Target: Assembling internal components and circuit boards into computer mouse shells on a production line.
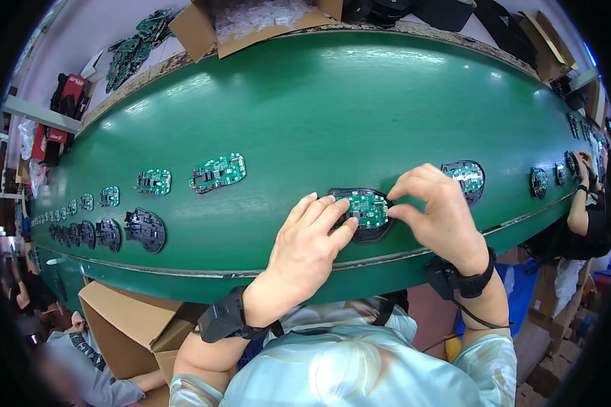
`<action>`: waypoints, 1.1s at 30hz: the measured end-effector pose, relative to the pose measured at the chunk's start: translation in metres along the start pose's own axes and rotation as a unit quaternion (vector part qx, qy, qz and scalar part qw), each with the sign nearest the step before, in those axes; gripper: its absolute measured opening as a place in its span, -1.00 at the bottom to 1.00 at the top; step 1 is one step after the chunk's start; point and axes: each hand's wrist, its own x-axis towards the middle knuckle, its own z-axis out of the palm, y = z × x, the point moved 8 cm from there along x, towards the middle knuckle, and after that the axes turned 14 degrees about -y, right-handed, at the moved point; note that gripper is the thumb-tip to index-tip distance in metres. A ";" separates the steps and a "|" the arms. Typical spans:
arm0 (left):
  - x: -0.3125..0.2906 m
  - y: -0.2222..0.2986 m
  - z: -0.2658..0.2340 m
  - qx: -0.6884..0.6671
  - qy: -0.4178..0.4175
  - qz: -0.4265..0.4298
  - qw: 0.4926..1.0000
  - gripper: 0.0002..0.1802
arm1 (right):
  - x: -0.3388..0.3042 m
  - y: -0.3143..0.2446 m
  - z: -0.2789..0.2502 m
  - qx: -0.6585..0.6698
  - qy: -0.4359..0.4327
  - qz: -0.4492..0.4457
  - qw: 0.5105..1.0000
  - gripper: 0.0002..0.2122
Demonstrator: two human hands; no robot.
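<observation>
In front of me on the green belt lies a black plastic shell (369,237) with a green circuit board (368,211) in it. Across the board's left part rests my left hand (305,241), its thumb at the near side and fingers at the far side, closed on the board. My right hand (438,210) pinches with thumb and forefinger at the board's right end; whether it grips the board's edge or a small part there is too small to tell. To the right, partly behind my right hand, is another black shell with a circuit board (465,178).
Left of my hands lie two circuit boards (217,173) (153,181), with a row of smaller-looking ones beyond. A row of black shells (144,230) runs nearer me. Cardboard boxes (125,315) stand below the belt edge. At far right, another person's hand (582,168) works over shells.
</observation>
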 end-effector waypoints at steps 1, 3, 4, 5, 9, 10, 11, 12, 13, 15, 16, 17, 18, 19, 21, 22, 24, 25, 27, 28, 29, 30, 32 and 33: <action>0.001 0.000 0.002 -0.002 0.000 0.001 1.000 -0.59 | 0.002 0.004 0.008 -0.007 -0.013 -0.009 1.000 -0.84; 0.005 0.001 0.006 0.020 -0.024 -0.001 1.000 -0.61 | 0.009 0.012 0.019 -0.007 -0.053 0.006 0.999 -0.84; 0.007 0.000 0.007 0.018 -0.025 0.000 1.000 -0.61 | 0.014 0.016 0.025 -0.005 -0.091 0.021 0.996 -0.84; 0.010 0.000 0.008 0.019 -0.029 0.003 0.999 -0.62 | 0.018 0.017 0.026 -0.007 -0.112 0.037 0.993 -0.82; 0.027 0.017 0.004 0.042 -0.031 0.009 0.999 -0.67 | 0.032 0.022 0.008 -0.033 -0.201 0.045 0.978 -0.80; 0.032 0.023 0.001 0.040 -0.033 0.006 0.999 -0.67 | 0.034 0.022 0.004 -0.048 -0.249 0.055 0.966 -0.82; 0.037 0.030 -0.001 0.045 -0.035 0.008 0.998 -0.71 | 0.035 0.023 0.002 -0.063 -0.296 0.064 0.951 -0.84; 0.042 0.039 -0.004 0.048 -0.036 0.014 0.998 -0.75 | 0.035 0.023 -0.006 -0.063 -0.297 0.068 0.950 -0.84; 0.047 0.046 -0.007 0.045 -0.036 0.015 0.998 -0.75 | 0.035 0.019 -0.014 -0.082 -0.305 0.051 0.947 -0.86; 0.056 0.055 -0.010 0.066 -0.021 0.020 0.997 -0.81 | 0.032 0.018 -0.022 -0.105 -0.311 0.031 0.944 -0.88; 0.059 0.057 -0.010 0.069 -0.016 0.019 0.997 -0.81 | 0.030 0.019 -0.025 -0.114 -0.292 0.023 0.949 -0.89; 0.062 0.059 -0.011 0.071 -0.008 0.020 0.997 -0.82 | 0.031 0.019 -0.030 -0.124 -0.274 0.015 0.954 -0.90; 0.061 0.060 -0.012 0.072 0.000 0.021 0.997 -0.83 | 0.032 0.017 -0.031 -0.127 -0.272 0.011 0.954 -0.90; 0.058 0.056 -0.012 0.046 0.009 0.024 0.999 -0.80 | 0.032 0.018 -0.031 -0.119 -0.289 0.033 0.949 -0.90; 0.046 0.056 -0.016 0.026 0.016 0.015 0.999 -0.77 | 0.030 0.011 -0.029 -0.103 -0.308 0.054 0.944 -0.87; 0.046 0.054 -0.016 0.007 0.028 0.009 1.000 -0.75 | 0.030 0.009 -0.031 -0.099 -0.294 0.039 0.950 -0.80; 0.043 0.055 -0.004 -0.051 0.023 0.004 0.998 -0.67 | 0.022 0.015 -0.025 -0.117 -0.325 0.021 0.938 -0.81; 0.043 0.057 0.001 -0.061 0.022 0.001 0.998 -0.67 | 0.019 0.017 -0.025 -0.111 -0.355 0.031 0.928 -0.81; 0.046 0.063 0.005 -0.092 0.025 0.002 0.995 -0.64 | 0.014 0.025 -0.026 -0.132 -0.427 0.063 0.893 -0.81; 0.046 0.066 0.005 -0.112 0.032 0.000 0.993 -0.63 | 0.020 0.018 -0.034 -0.145 -0.425 0.053 0.892 -0.81; 0.044 0.068 0.004 -0.136 0.031 -0.004 0.990 -0.58 | 0.025 0.010 -0.041 -0.174 -0.440 0.039 0.880 -0.80; 0.045 0.068 0.001 -0.132 0.045 -0.004 0.990 -0.58 | 0.028 0.004 -0.049 -0.204 -0.452 0.031 0.868 -0.78; 0.036 0.067 -0.011 -0.132 0.093 -0.005 0.987 -0.53 | 0.065 -0.020 -0.062 -0.237 -0.380 0.001 0.894 -0.79; 0.032 0.065 -0.019 -0.137 0.131 -0.009 0.982 -0.58 | 0.088 -0.026 -0.069 -0.235 -0.333 -0.013 0.913 -0.80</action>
